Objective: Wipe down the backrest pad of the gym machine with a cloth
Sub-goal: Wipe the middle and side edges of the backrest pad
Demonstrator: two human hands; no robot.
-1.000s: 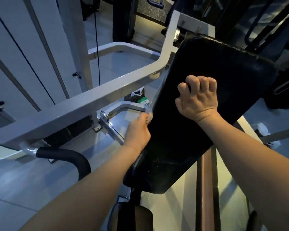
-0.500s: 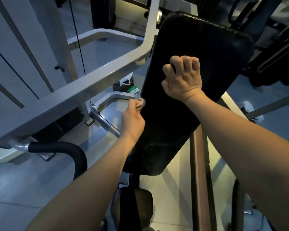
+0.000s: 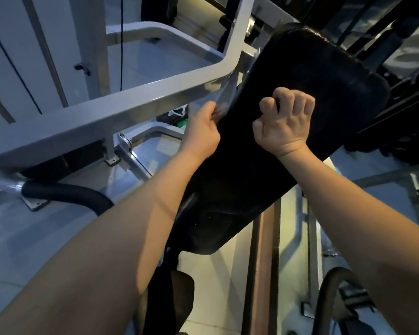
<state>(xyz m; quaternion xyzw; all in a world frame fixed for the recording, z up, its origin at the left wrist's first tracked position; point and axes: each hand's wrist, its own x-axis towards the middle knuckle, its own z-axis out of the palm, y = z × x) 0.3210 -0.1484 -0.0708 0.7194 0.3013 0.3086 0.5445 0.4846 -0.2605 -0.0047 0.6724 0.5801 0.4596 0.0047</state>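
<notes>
The black backrest pad (image 3: 319, 76) tilts from upper right down to the lower middle. My left hand (image 3: 201, 134) is at the pad's left edge and grips a small pale cloth (image 3: 220, 109), which is blurred and mostly hidden by the fingers. The cloth touches that edge, just under the grey frame bar. My right hand (image 3: 284, 122) rests on the pad's face as a fist, fingers curled under, with nothing visible in it.
A grey steel frame bar (image 3: 107, 117) runs diagonally just left of the pad. Below it curves a black foam handle (image 3: 65, 192). A brown rail (image 3: 264, 262) runs down beside the pad, and a dark seat (image 3: 179, 298) sits beneath. Dark machines stand at right.
My left hand has slid the cloth up along the pad's left edge toward the frame bar. The right fist stays on the pad's face.
</notes>
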